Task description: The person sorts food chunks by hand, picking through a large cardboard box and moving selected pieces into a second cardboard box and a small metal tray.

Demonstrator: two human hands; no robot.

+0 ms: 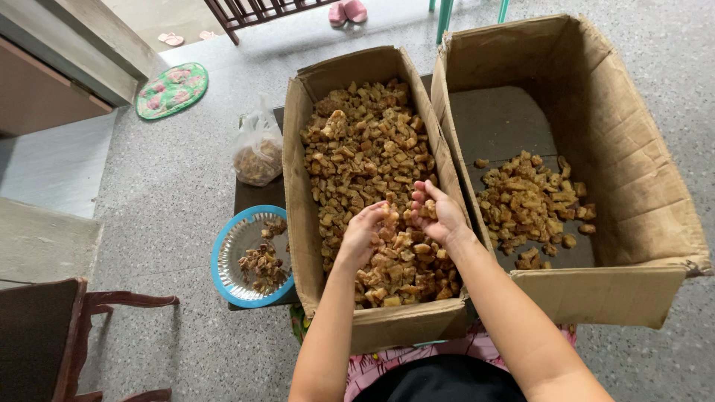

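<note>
A cardboard box [296, 223] in front of me is heaped with small brown fried chunks [357, 141]. My left hand [361, 234] and my right hand [441, 216] are inside it, palms cupped and facing each other, each holding a few of the chunks just above the heap. A larger cardboard box [640, 193] stands to the right, touching the first. It holds a smaller pile of the same chunks [532, 205] on its dark bottom.
A blue-rimmed basket [222, 257] with some dark pieces sits left of the full box, on a dark low table [253, 195]. A clear plastic bag [257, 152] of pieces stands behind it. A wooden chair [45, 335] is at lower left, on a speckled floor.
</note>
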